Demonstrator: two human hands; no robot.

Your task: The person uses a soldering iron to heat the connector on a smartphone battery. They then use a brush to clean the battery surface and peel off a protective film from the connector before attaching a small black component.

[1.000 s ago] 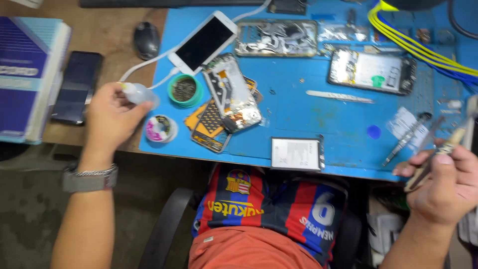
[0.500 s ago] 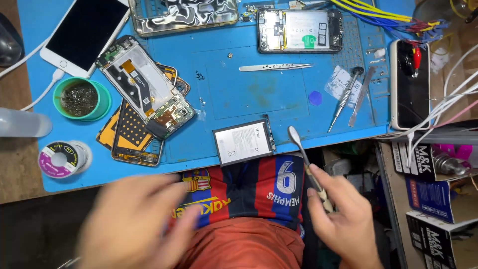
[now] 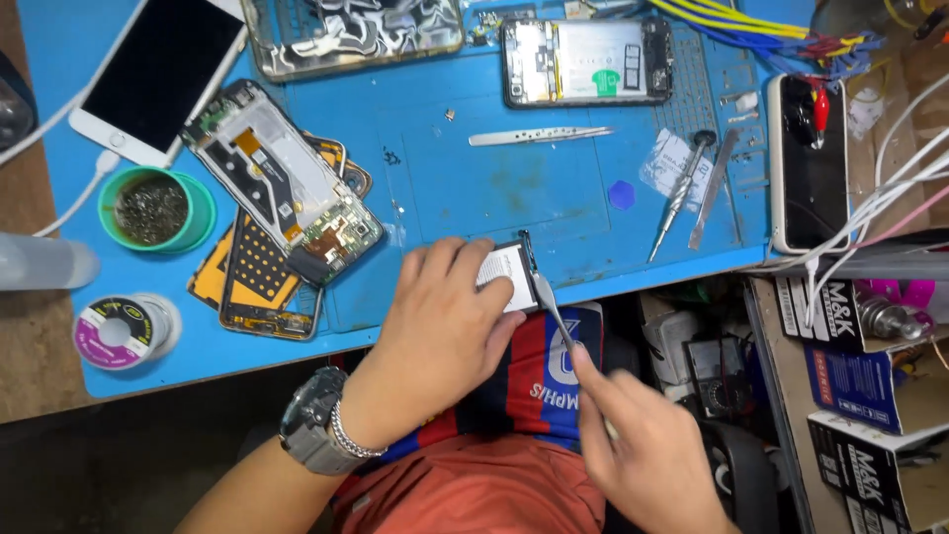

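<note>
Since the earlier frame: both hands have come up from the lap to the near edge of the mat; the left hand, blurred low before, now lies on the battery, and the right hand has brought its tool tip to it.
Left hand [image 3: 445, 321]: palm down, fingers spread flat over the flat white-and-black rectangular phone battery [image 3: 507, 275], pressing it to the blue rubber work mat [image 3: 494, 188]; a metal wristwatch [image 3: 314, 423] sits on the wrist.
Right hand [image 3: 647, 460]: closed narrowly around the handle of a thin silver metal pry tool [image 3: 550, 303], the blade running up and left from the fingers.
Tool tip: touching the battery's right edge, just beyond the left fingertips.
Battery: at the mat's near edge, mostly covered by the left hand, only its right part showing.
Beyond the grip: silver tweezers [image 3: 539, 135] lie on the mat, and further off an opened black phone with its insides exposed [image 3: 588, 61].
Left of the grip: a stripped phone frame with circuit board [image 3: 282, 193], a round green tin [image 3: 156, 208], a solder spool [image 3: 124, 329].
Right of the grip: a small screwdriver [image 3: 682, 188], well apart.
</note>
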